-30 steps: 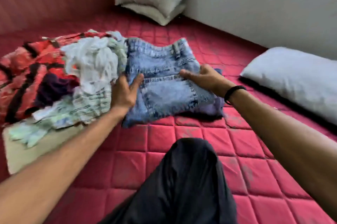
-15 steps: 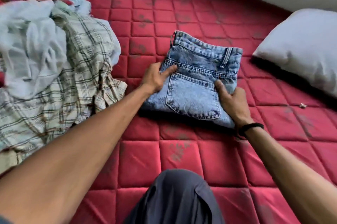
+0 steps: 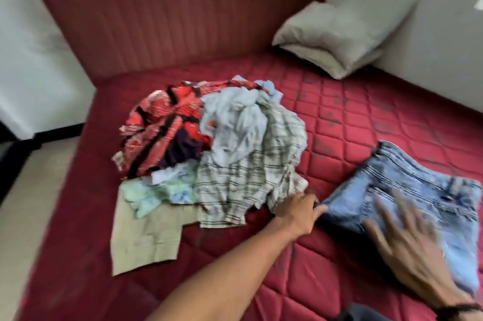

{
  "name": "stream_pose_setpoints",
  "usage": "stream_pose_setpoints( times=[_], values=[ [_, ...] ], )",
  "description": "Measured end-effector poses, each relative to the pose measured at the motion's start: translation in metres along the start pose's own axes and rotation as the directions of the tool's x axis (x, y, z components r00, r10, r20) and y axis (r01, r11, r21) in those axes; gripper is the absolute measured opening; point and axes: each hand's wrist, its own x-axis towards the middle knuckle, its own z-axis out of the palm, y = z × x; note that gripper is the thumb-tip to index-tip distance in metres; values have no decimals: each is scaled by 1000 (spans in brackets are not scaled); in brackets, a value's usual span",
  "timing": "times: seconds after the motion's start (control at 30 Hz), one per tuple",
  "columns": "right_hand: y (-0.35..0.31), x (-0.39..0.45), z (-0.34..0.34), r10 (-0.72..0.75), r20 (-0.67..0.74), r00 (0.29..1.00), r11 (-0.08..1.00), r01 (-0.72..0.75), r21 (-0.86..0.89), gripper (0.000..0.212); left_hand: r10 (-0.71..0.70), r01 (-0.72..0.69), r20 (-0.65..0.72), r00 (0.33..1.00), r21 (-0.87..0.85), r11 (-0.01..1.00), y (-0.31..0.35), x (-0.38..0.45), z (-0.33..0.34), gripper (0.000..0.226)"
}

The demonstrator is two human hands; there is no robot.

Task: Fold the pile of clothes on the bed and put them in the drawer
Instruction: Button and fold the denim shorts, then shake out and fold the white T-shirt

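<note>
- The left hand (image 3: 298, 209) lies between the pile and the folded jeans (image 3: 407, 197); its thumb touches the near-left corner of the denim, but whether that grip pinches the cloth or only rests against it I cannot tell.
- The right hand (image 3: 407, 245) is blurred, its fingers spread straight over the jeans, a released grip holding nothing; a dark band sits at its wrist.
- The jeans lie as a flat, compact fold on the bed (image 3: 339, 255), at the right and apart from the pile; light acid-wash denim, stiff-looking, waistband and belt loops toward the far side.
- Step, as I judge it: one garment is folded and being set aside; the next move calls for drawing a fresh piece from the pile.
- The pile of clothes (image 3: 222, 153) sits mid-bed, unfolded: a thin plaid shirt (image 3: 245, 177) nearest the left hand, a crumpled pale blue piece on top, a red patterned knit behind, a flat tan garment (image 3: 141, 234) underneath.
- The bed has a red quilted surface with a ribbed headboard; a grey pillow (image 3: 332, 38) rests in the far corner. No drawer is in view.
</note>
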Motion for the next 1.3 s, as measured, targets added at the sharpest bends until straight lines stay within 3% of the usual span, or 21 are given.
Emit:
stream_pose_setpoints(
  times=[0.07,0.13,0.2,0.3,0.47,0.67,0.8,0.87,0.93,1.07,1.13,1.2,1.3],
  values=[
    [-19,-2,15,34,250,968,991,0,-135,95,31,-30,-18,999,29,999,-32,-32,-29,27],
    [-33,6,11,117,295,948,991,-92,-97,97,26,-21,-110,994,44,999,-67,-61,-64,20],
    [-49,21,-1,73,246,967,997,-67,-33,87,-58,65,-270,961,16,998,-106,-86,-103,22],
    [-92,47,-23,-64,45,997,997,62,38,60,-215,211,-458,863,-60,976,-166,-115,-155,19],
    [-205,89,-47,-343,-69,937,906,350,239,31,-243,335,-587,772,51,941,-249,-138,-197,37],
    [-329,139,-50,-509,-19,860,812,488,322,32,-373,450,-452,810,73,890,-305,-133,-203,71],
    [-376,159,-35,-453,139,881,864,395,312,61,-420,458,-374,827,15,889,-333,-133,-189,79],
    [-386,163,-22,-382,176,907,913,341,222,70,-419,449,-354,836,1,894,-345,-136,-180,79],
    [-385,163,-10,-317,157,935,946,299,128,61,-394,428,-357,847,17,904,-352,-139,-175,78],
    [-361,165,-15,-252,147,956,966,257,-18,22,-403,427,-287,869,22,904,-354,-142,-181,80],
    [-342,168,-41,-252,131,959,966,258,-27,19,-468,485,-266,843,-2,875,-339,-145,-187,83],
    [-328,170,-73,-280,90,956,960,279,24,21,-486,512,-359,796,-28,859,-315,-146,-194,83],
    [-320,168,-142,-267,-101,958,947,280,156,29,-283,283,-495,822,-77,956,-263,-142,-212,73]
  ],
)
